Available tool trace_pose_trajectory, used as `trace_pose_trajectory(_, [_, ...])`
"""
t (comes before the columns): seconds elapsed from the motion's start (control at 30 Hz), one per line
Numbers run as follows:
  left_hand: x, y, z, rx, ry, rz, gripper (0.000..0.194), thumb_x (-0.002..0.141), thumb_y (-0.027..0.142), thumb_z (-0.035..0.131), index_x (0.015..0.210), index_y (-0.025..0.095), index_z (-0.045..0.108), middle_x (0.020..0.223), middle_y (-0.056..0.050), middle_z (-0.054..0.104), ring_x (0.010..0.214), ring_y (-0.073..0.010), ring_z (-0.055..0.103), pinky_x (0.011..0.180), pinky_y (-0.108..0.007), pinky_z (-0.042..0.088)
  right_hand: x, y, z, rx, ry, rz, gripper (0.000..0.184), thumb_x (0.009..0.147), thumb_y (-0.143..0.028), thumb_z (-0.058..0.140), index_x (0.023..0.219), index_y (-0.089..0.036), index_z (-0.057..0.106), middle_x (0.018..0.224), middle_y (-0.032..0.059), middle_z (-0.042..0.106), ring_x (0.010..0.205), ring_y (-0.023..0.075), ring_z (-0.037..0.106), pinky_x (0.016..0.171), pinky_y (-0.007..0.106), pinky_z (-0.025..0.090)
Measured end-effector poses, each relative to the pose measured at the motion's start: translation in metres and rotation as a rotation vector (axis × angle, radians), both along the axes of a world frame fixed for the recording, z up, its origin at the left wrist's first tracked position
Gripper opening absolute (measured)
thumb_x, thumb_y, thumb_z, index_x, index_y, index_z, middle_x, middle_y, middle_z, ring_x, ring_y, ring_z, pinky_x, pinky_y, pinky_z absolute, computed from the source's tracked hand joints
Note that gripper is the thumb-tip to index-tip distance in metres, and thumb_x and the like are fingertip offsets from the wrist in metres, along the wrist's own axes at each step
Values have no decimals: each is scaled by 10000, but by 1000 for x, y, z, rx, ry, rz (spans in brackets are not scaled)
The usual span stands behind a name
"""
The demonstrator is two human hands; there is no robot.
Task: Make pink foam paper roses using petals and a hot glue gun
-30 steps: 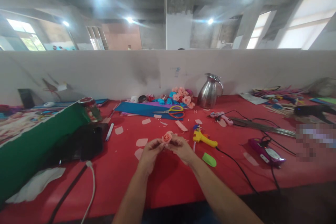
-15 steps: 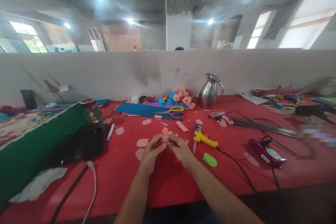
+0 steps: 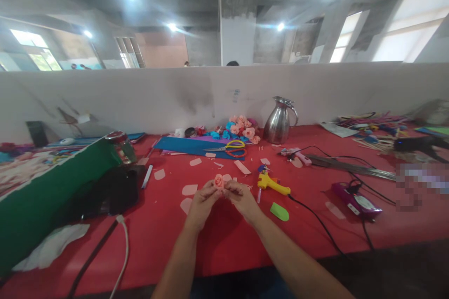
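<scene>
Between my hands, above the red tabletop, is a small pink paper rose [image 3: 219,181], its spiral centre tipped toward me. My left hand [image 3: 204,200] pinches its lower left side. The fingers of my right hand [image 3: 242,198] are closed on its lower right edge; the base of the flower is hidden behind fingertips. Loose pink paper petals [image 3: 190,190] lie just left of my hands. To the right rest a yellow hot glue gun [image 3: 273,183] and a light green piece [image 3: 279,211]. Beyond my hands, scissors [image 3: 231,148] with yellow and red handles lie on blue sheets [image 3: 185,145].
Finished pink and blue paper flowers [image 3: 242,128] are heaped by the partition, beside a steel jug [image 3: 279,121]. A purple power strip [image 3: 356,202] with cables sits right. On the left stand a green board [image 3: 63,191], a glass jar [image 3: 122,147] and a black object [image 3: 122,189].
The rose has tilted, so its open spiral top now faces me more, and it sits slightly lower. Both hands keep their pinch on it. The view has shifted slightly.
</scene>
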State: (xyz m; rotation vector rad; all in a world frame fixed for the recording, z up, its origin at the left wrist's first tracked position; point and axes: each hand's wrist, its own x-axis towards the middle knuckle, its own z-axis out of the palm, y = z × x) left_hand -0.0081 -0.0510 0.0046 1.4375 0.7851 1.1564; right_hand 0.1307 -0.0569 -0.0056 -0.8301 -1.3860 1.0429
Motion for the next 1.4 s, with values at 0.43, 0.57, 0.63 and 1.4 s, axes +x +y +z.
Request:
trace_pose_trajectory(0.43, [-2, 0, -3, -52, -36, -13, 204, 688, 261, 681, 879, 203, 726, 1029, -70, 648, 1058, -240, 519, 927, -319, 386, -1, -1, 2, 93, -36, 0, 174, 775, -385, 588, 798, -246, 691, 799, 32, 616, 787, 178, 550, 741, 301, 430])
trace_pose_trajectory(0.57, [-1, 2, -4, -74, -59, 27, 189, 691, 274, 675, 853, 192, 730, 964, -75, 662, 1010, -233, 542, 919, -321, 390, -4, -1, -2, 83, -74, 3, 153, 792, -332, 562, 825, -250, 687, 831, 30, 608, 807, 177, 553, 728, 297, 433])
trace_pose_trajectory(0.63, [0, 2, -3, -66, -72, 46, 180, 707, 293, 657, 830, 185, 732, 944, -76, 662, 996, -229, 548, 914, -316, 393, -6, -1, -4, 70, -107, -22, 141, 786, -300, 553, 803, -239, 679, 811, 23, 602, 774, 170, 549, 692, 288, 432])
trace_pose_trajectory(1.4, [1, 7, -13, -254, -173, 59, 252, 653, 306, 710, 849, 148, 704, 705, -34, 669, 650, -130, 577, 681, -244, 444, -7, -7, -2, 10, -109, -244, 123, 752, -271, 567, 849, -196, 579, 775, 18, 614, 661, 150, 581, 600, 262, 451])
